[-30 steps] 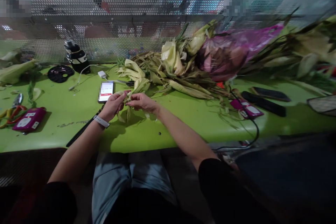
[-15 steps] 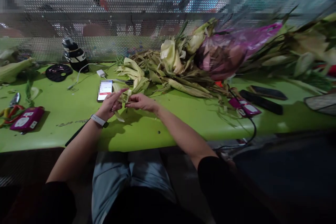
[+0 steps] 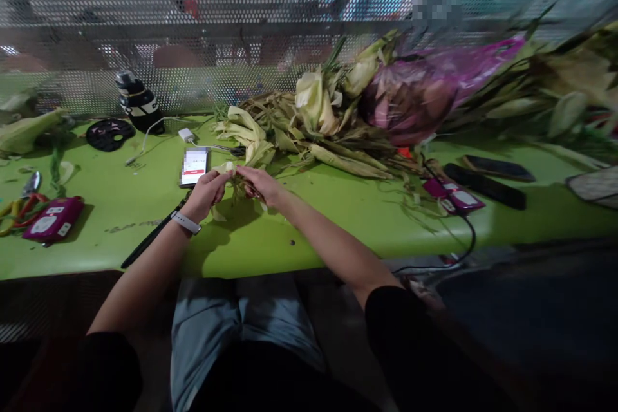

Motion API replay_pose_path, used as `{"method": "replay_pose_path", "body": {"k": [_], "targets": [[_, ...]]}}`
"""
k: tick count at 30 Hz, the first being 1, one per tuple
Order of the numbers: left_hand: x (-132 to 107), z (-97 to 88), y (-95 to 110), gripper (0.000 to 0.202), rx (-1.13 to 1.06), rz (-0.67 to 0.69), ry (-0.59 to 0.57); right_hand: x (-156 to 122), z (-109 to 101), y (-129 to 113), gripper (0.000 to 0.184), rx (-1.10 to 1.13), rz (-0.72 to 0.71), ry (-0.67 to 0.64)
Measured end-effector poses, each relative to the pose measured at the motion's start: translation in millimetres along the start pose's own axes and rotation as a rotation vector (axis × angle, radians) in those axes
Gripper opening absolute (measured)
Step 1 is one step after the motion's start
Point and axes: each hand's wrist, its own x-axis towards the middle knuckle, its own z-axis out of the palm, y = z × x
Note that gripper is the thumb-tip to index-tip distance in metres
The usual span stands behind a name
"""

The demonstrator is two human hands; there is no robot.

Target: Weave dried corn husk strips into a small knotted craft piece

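Observation:
My left hand point(image 3: 206, 195) and my right hand point(image 3: 263, 185) meet above the green table, fingers closed on pale strips of corn husk point(image 3: 230, 168). The strips are bunched between my fingertips, and thin ends hang below them. How they are folded or joined is too small to make out. Just behind my left hand lies a lit phone point(image 3: 194, 166). A heap of corn husks point(image 3: 275, 125), pale and dry brown, spreads across the table beyond my right hand.
On the left are a black bottle point(image 3: 138, 103), a black openwork disc point(image 3: 110, 134), a purple packet point(image 3: 54, 219) and scissors point(image 3: 29, 209). A pink plastic bag point(image 3: 410, 103) rests on the husks. Rightward lie another purple packet point(image 3: 454, 196), a cable and dark flat objects point(image 3: 485, 185).
My right hand has moved slightly left and up, closing in on my left hand. My left index finger, outstretched before, is now bent in. The husk strips have been gathered upward between my fingertips.

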Motion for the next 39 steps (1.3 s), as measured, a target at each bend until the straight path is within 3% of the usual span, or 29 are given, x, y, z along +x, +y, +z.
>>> {"method": "replay_pose_path", "body": {"k": [5, 11, 15, 29, 35, 39], "targets": [[-2, -0.1, 1, 0.03, 0.087, -0.026, -0.079, 5, 2, 4, 0.022, 0.155, -0.047, 0.096], [-3, 0.5, -1, 0.026, 0.186, -0.019, -0.12, 4, 2, 1, 0.026, 0.21, -0.025, 0.041], [-4, 2.3, 1, 0.023, 0.227, -0.016, -0.123, 3, 4, 0, 0.027, 0.25, -0.096, 0.087], [-9, 2.3, 7, 0.021, 0.225, 0.057, -0.271, 0, 2, -5, 0.035, 0.069, -0.219, 0.098], [-8, 2.6, 6, 0.044, 0.089, 0.021, -0.177, -9, 1, -11, 0.036, -0.219, -0.367, 0.117], [-6, 2.8, 3, 0.043, 0.163, 0.126, -0.046, -17, 5, -13, 0.038, -0.323, -0.477, 0.111]]}}
